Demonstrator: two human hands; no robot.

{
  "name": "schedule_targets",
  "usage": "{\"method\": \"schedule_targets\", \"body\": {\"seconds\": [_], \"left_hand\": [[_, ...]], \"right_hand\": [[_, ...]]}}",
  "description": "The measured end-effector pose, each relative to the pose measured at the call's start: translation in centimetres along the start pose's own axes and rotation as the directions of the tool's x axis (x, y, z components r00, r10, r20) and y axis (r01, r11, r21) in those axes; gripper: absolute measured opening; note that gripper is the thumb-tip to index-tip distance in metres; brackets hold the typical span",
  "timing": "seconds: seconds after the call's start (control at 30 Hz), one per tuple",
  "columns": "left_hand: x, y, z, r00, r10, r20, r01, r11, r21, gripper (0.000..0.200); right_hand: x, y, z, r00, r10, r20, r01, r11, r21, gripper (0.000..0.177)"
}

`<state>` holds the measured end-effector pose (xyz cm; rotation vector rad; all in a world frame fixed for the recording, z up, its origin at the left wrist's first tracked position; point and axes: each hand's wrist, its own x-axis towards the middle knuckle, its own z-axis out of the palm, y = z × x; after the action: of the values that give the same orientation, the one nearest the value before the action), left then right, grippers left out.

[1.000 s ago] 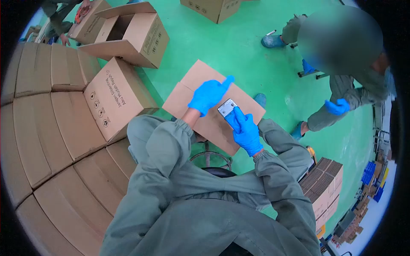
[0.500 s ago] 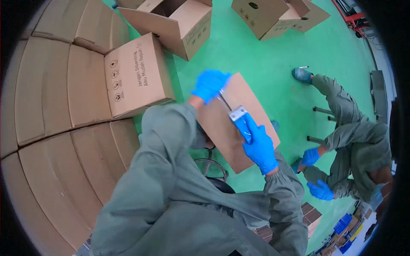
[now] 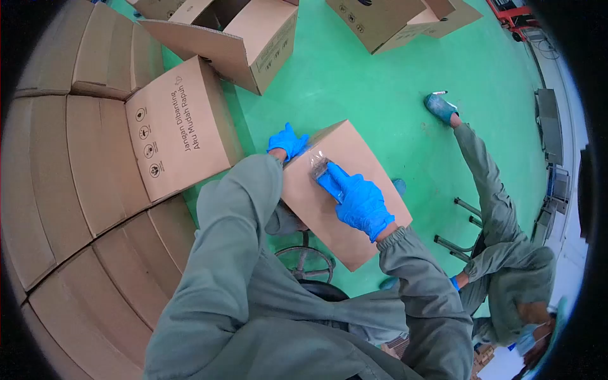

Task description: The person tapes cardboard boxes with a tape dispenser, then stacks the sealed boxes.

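A closed brown cardboard box [image 3: 361,209] stands in front of my knees, turned at an angle. My right hand [image 3: 365,206] is closed round a blue hand-held tape dispenser [image 3: 329,183], its grey head down on the box's top near the upper left edge. A shiny clear strip of tape [image 3: 318,156] shows at that head. My left hand [image 3: 289,142] is at the box's upper left corner, fingers apart and touching its side; part of the hand is hidden behind my sleeve and the box edge.
Stacked cardboard boxes [image 3: 63,158] form a wall at left, with a printed box [image 3: 180,130] beside them. Open boxes [image 3: 253,38] stand on the green floor [image 3: 354,88]. A seated co-worker [image 3: 519,272] is at right. A wheeled stool base [image 3: 307,263] is below me.
My right hand has moved up and left, bringing the dispenser onto the box edge. My left hand, which had a strip stretched to the dispenser, has dropped to the box's side. The view has shifted.
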<state>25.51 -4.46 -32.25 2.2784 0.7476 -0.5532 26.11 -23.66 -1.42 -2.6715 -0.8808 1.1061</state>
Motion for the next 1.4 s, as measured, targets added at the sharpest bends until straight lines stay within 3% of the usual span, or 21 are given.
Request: {"method": "schedule_targets", "body": {"seconds": [0.07,0.13,0.17,0.2,0.23,0.27,0.3,0.33,0.37,0.47,0.53,0.6,0.7,0.77,0.9,0.97,1.03,1.23,1.3,1.33,1.4], "left_hand": [[-1.5,1.6,-4.3,0.999,0.024,-0.045,-0.02,0.997,0.079,0.079],[-2.0,3.1,-7.1,0.953,0.017,0.303,0.121,0.894,-0.432,0.076],[-2.1,1.7,-4.7,0.915,0.384,0.123,-0.32,0.877,-0.358,0.063],[-2.4,0.4,-2.2,0.724,0.686,-0.077,-0.687,0.706,-0.169,0.052],[-6.3,4.3,-4.8,0.767,0.579,-0.276,-0.622,0.776,-0.103,0.064],[-10.4,8.4,-7.4,0.77,0.442,-0.461,-0.531,0.844,-0.079,0.077],[-11.0,9.3,-9.2,0.948,0.256,-0.188,-0.287,0.944,-0.161,0.074],[-12.0,10.3,-9.2,0.992,0.023,0.121,0.001,0.982,-0.189,0.072],[-13.8,10.5,-8.3,1.0,-0.022,-0.02,0.018,0.989,-0.144,0.073],[-17.1,11.5,-8.1,0.957,0.101,-0.272,-0.087,0.994,0.063,0.072],[-13.4,11.0,-5.8,0.976,-0.008,-0.216,0.028,0.995,0.091,0.076],[-15.6,11.4,-6.0,0.954,0.062,-0.295,-0.018,0.989,0.148,0.079],[-14.4,11.9,-6.8,0.948,0.073,-0.311,-0.001,0.974,0.225,0.079],[-12.6,11.8,-7.3,0.955,0.093,-0.281,-0.028,0.973,0.227,0.08],[-8.6,12.7,-10.3,0.961,0.128,-0.246,-0.058,0.961,0.272,0.082],[-7.1,12.8,-11.4,0.964,0.092,-0.248,-0.021,0.961,0.275,0.084],[-6.1,12.2,-11.8,0.964,0.083,-0.252,-0.002,0.952,0.306,0.084],[-5.7,12.4,-12.0,0.96,0.059,-0.275,0.039,0.94,0.338,0.084],[-5.9,12.5,-11.6,0.954,0.06,-0.294,0.042,0.944,0.328,0.084],[-6.1,12.4,-11.4,0.958,0.075,-0.278,0.019,0.947,0.322,0.084],[-6.8,12.2,-12.0,0.957,0.106,-0.272,-0.006,0.939,0.345,0.082]], "right_hand": [[0.0,-0.2,-0.8,1.0,-0.022,0.004,0.022,1.0,0.006,0.068],[-0.1,-0.3,-1.4,0.998,-0.061,-0.003,0.061,0.998,0.027,0.066],[-0.3,-0.3,-0.9,0.994,-0.102,-0.042,0.104,0.994,0.044,0.066],[-0.4,0.6,0.4,0.974,-0.182,-0.139,0.198,0.973,0.117,0.063],[0.3,1.4,1.7,0.936,-0.258,-0.24,0.305,0.934,0.186,0.061],[1.0,1.3,1.4,0.952,-0.234,-0.195,0.27,0.945,0.184,0.058],[0.9,0.9,1.5,0.973,-0.191,-0.131,0.213,0.96,0.18,0.055],[1.0,0.0,1.5,0.969,-0.2,-0.144,0.227,0.951,0.208,0.055],[0.2,0.2,1.8,0.98,-0.175,-0.091,0.187,0.971,0.146,0.052],[-3.2,2.0,3.6,1.0,-0.013,0.005,0.013,0.997,0.083,0.053],[-7.1,6.7,6.1,0.996,0.088,0.012,-0.089,0.994,0.062,0.057],[-14.5,11.3,11.1,0.989,0.133,-0.06,-0.133,0.991,0.01,0.066],[-21.2,13.9,10.6,0.957,0.271,0.107,-0.271,0.962,-0.008,0.069],[-22.6,14.2,11.4,0.957,0.27,0.109,-0.273,0.962,0.006,0.068],[-18.8,19.0,18.2,0.979,0.182,-0.092,-0.162,0.967,0.195,0.074],[-15.6,20.8,21.9,0.935,0.025,-0.354,0.058,0.973,0.222,0.073],[-13.0,21.8,24.0,0.927,0.002,-0.376,0.115,0.95,0.29,0.074],[-9.8,21.2,24.2,0.978,0.152,-0.141,-0.114,0.963,0.244,0.074],[-10.9,19.8,21.9,0.969,0.225,-0.104,-0.202,0.959,0.199,0.063],[-11.1,19.4,22.3,0.969,0.221,-0.11,-0.196,0.961,0.197,0.063],[-9.4,17.9,23.1,0.924,0.272,-0.267,-0.251,0.962,0.111,0.043]]}}
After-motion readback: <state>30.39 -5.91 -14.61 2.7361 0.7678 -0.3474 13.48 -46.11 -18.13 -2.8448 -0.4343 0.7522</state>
